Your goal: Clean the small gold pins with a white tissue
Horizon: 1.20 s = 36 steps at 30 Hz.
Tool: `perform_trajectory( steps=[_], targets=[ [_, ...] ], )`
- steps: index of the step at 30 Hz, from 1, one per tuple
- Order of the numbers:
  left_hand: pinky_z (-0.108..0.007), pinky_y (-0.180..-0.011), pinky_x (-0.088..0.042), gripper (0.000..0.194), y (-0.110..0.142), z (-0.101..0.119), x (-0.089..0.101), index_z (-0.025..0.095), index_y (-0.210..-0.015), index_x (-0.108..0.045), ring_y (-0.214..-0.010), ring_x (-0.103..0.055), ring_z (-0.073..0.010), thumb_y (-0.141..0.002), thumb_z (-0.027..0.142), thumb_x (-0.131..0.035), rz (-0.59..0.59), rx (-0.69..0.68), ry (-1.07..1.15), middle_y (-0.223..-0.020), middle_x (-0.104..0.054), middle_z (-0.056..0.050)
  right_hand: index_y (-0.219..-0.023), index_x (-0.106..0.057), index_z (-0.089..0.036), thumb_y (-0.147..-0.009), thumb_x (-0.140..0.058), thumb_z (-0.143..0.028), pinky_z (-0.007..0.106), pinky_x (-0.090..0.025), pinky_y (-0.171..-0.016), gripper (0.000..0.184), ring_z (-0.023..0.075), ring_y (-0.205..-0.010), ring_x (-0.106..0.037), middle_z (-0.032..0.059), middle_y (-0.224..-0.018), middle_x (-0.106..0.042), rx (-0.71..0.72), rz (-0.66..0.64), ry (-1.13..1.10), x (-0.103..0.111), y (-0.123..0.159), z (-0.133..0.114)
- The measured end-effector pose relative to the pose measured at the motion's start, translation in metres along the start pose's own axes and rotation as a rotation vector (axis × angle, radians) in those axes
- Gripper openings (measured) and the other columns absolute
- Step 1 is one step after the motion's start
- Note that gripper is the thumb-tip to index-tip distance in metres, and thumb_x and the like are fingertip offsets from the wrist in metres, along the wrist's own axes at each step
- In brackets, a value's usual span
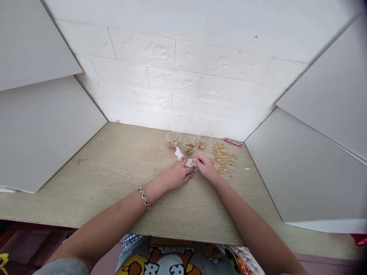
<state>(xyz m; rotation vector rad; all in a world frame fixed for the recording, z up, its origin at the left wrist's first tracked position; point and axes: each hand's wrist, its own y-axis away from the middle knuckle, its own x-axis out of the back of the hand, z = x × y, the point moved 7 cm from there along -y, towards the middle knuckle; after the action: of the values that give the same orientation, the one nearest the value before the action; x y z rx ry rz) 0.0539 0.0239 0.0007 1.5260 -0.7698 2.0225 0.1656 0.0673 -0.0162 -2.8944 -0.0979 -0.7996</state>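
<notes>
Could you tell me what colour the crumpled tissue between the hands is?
The crumpled tissue is white, clearest in the head view.

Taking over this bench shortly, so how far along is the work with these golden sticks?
Looks done: three clear plastic cups already hold golden pieces. In hand: the left hand and right hand both touch a crumpled white tissue. Left: a loose pile of golden sticks lies on the table, outside the cups.

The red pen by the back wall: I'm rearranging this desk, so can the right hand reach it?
Probably yes: the right hand is close to the red pen, with only a low pile of golden sticks between.
</notes>
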Motion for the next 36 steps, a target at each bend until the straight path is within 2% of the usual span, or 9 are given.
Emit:
perform_trajectory(
  steps=[9, 13, 17, 20, 23, 27, 29, 31, 36],
  targets=[
    [-0.042, -0.101, -0.025, 0.041, 0.001, 0.0, 0.002, 0.021, -0.122, -0.045, -0.125, -0.029, -0.0268, -0.083, 0.034, -0.04, -0.003, 0.006, 0.023, -0.133, -0.035, -0.013, -0.054, -0.04, -0.019, -0.074, -0.043, -0.04, 0.022, -0.032, -0.048, 0.029, 0.0089, -0.048, -0.037, -0.0045, -0.05, -0.04, -0.039, 0.031, -0.151, 0.006, 0.001, -0.002],
    [-0.042, -0.101, -0.025, 0.042, 0.0, 0.0, 0.001, 0.021, -0.123, -0.043, -0.125, -0.028, -0.0264, -0.084, 0.035, -0.039, -0.003, 0.004, 0.015, -0.133, -0.035, -0.012, -0.057, -0.049, -0.018, -0.075, -0.045, -0.039, 0.023, -0.035, -0.053, 0.028, 0.0103, -0.051, -0.044, -0.0028, -0.053, -0.048, -0.03, -0.004, -0.152, 0.003, 0.003, -0.004],
    [-0.042, -0.102, -0.024, 0.041, 0.0, 0.0, 0.0, 0.019, -0.121, -0.045, -0.125, -0.028, -0.0263, -0.084, 0.034, -0.039, 0.0, -0.009, 0.001, -0.132, -0.037, -0.013, -0.075, -0.063, -0.02, -0.076, -0.048, -0.034, 0.032, -0.036, -0.077, 0.021, 0.0148, -0.073, -0.054, 0.0011, -0.073, -0.063, 0.092, -0.027, 0.09, -0.001, 0.008, -0.02],
    [-0.041, -0.102, -0.025, 0.041, 0.001, -0.001, -0.001, 0.017, -0.119, -0.047, -0.125, -0.027, -0.0264, -0.084, 0.035, -0.038, 0.007, -0.016, -0.01, -0.131, -0.037, -0.014, -0.075, -0.066, -0.025, -0.078, -0.047, -0.03, 0.044, -0.017, -0.094, 0.02, 0.0164, -0.085, -0.053, 0.0006, -0.08, -0.064, 0.19, 0.017, 0.404, 0.001, 0.013, -0.033],
    [-0.042, -0.102, -0.026, 0.041, 0.001, -0.002, -0.001, 0.017, -0.12, -0.046, -0.125, -0.028, -0.0268, -0.084, 0.035, -0.038, 0.011, -0.017, -0.003, -0.132, -0.037, -0.014, -0.074, -0.066, -0.026, -0.08, -0.047, -0.029, 0.047, -0.007, -0.095, 0.02, 0.0167, -0.087, -0.053, 0.0007, -0.082, -0.064, 0.26, -0.003, 0.571, 0.003, 0.018, -0.042],
    [-0.041, -0.101, -0.026, 0.041, 0.001, -0.003, -0.001, 0.02, -0.121, -0.046, -0.125, -0.028, -0.0272, -0.084, 0.037, -0.037, 0.004, -0.011, 0.02, -0.133, -0.035, -0.013, -0.071, -0.065, -0.026, -0.079, -0.048, -0.027, 0.048, -0.007, -0.095, 0.019, 0.0173, -0.086, -0.053, -0.0003, -0.081, -0.063, 0.294, -0.094, 0.635, 0.01, 0.02, -0.044],
    [-0.041, -0.101, -0.027, 0.041, 0.001, -0.004, -0.001, 0.022, -0.122, -0.045, -0.125, -0.027, -0.0267, -0.085, 0.038, -0.036, 0.009, -0.006, 0.035, -0.133, -0.034, -0.012, -0.068, -0.065, -0.025, -0.076, -0.051, -0.027, 0.046, -0.011, -0.094, 0.016, 0.0179, -0.087, -0.053, -0.0001, -0.081, -0.063, 0.264, -0.085, 0.639, 0.024, 0.017, -0.041],
    [-0.041, -0.101, -0.027, 0.041, 0.001, -0.005, -0.002, 0.024, -0.122, -0.045, -0.126, -0.027, -0.0262, -0.085, 0.038, -0.035, 0.009, -0.003, 0.043, -0.134, -0.034, -0.011, -0.065, -0.064, -0.023, -0.073, -0.053, -0.027, 0.044, -0.018, -0.092, 0.014, 0.019, -0.088, -0.052, 0.0011, -0.082, -0.063, 0.189, -0.02, 0.643, 0.049, 0.012, -0.034],
    [-0.041, -0.101, -0.026, 0.043, 0.001, -0.008, -0.005, 0.023, -0.123, -0.044, -0.127, -0.024, -0.0262, -0.085, 0.04, -0.033, 0.003, -0.009, 0.044, -0.135, -0.033, -0.011, -0.07, -0.065, -0.023, -0.07, -0.052, -0.028, 0.039, -0.028, -0.084, 0.014, 0.0209, -0.093, -0.05, 0.0034, -0.09, -0.062, -0.04, 0.258, 0.672, 0.136, 0.007, 0.001]
  ],
)
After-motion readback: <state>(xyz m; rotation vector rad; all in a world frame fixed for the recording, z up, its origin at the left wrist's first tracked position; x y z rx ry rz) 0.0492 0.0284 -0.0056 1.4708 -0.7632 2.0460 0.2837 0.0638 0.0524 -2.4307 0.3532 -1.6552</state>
